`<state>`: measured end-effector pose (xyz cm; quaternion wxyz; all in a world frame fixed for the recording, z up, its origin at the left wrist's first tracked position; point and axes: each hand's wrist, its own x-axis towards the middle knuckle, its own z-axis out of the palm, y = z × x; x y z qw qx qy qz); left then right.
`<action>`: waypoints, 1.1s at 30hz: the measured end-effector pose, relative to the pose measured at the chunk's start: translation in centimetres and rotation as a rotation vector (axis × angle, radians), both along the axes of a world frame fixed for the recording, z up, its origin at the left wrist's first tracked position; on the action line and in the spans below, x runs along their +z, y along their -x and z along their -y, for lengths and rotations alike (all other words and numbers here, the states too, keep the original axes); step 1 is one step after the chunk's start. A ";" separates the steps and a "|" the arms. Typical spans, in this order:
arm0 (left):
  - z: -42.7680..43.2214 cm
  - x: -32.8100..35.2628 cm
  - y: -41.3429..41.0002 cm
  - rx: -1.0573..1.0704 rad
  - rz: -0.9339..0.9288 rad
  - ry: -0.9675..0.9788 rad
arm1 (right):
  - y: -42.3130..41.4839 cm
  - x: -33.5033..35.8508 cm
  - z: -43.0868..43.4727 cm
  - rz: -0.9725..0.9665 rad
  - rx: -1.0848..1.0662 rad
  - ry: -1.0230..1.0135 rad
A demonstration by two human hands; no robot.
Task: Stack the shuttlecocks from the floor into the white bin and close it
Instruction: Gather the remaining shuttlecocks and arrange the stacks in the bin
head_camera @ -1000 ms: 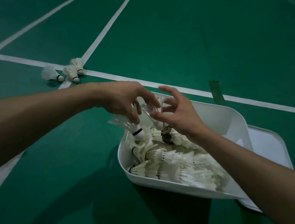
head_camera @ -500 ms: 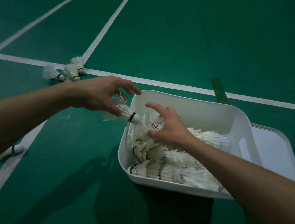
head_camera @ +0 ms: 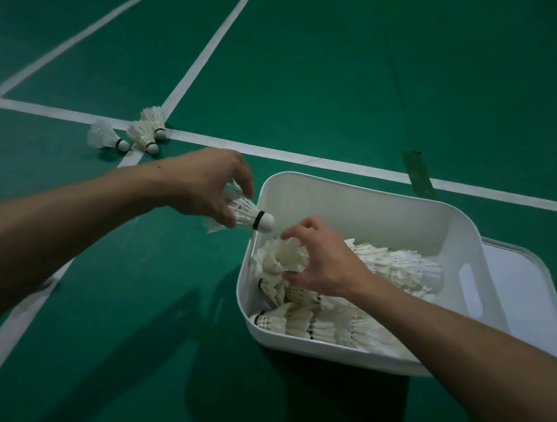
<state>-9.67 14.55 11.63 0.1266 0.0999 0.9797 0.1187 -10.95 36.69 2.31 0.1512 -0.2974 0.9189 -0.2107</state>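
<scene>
Three loose shuttlecocks (head_camera: 132, 132) left on the floor, well beyond the white bin (head_camera: 365, 198). Rows already inside. Left hand (head_camera: 205, 184) pinching one shuttlecock (head_camera: 248, 214) at the bin's rim; right hand (head_camera: 323, 262) clutching a stack (head_camera: 283, 256) inside. Lid (head_camera: 528, 300) off, behind the bin.

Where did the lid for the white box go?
The lid lies flat on the green floor on the right side of the head view, tucked against the white bin on its far right side.
</scene>
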 end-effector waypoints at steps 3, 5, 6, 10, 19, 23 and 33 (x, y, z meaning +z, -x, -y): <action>-0.1 0.0 0.0 -0.019 -0.013 0.008 | -0.4 -0.5 -0.3 -0.036 -0.025 -0.033; -0.2 0.1 -0.1 -0.010 -0.038 -0.028 | -0.9 -1.1 -0.4 -0.071 -0.020 -0.073; -0.2 0.2 -0.1 -0.005 -0.052 -0.054 | -1.0 -1.3 -0.5 -0.082 -0.023 -0.081; -1.1 0.5 -0.1 -0.036 -0.090 -0.130 | -0.4 -0.6 -0.8 -0.011 -0.010 -0.077; -5.2 -0.2 1.0 -0.233 -0.084 -0.154 | 1.0 2.9 -5.0 0.298 -0.265 0.510; -7.0 -1.5 1.1 -0.321 -0.024 -0.168 | 0.9 3.1 -4.5 0.365 -0.265 0.563; -8.5 -4.4 1.5 -0.244 -0.022 -0.209 | 1.0 1.6 -3.7 0.429 -0.308 0.499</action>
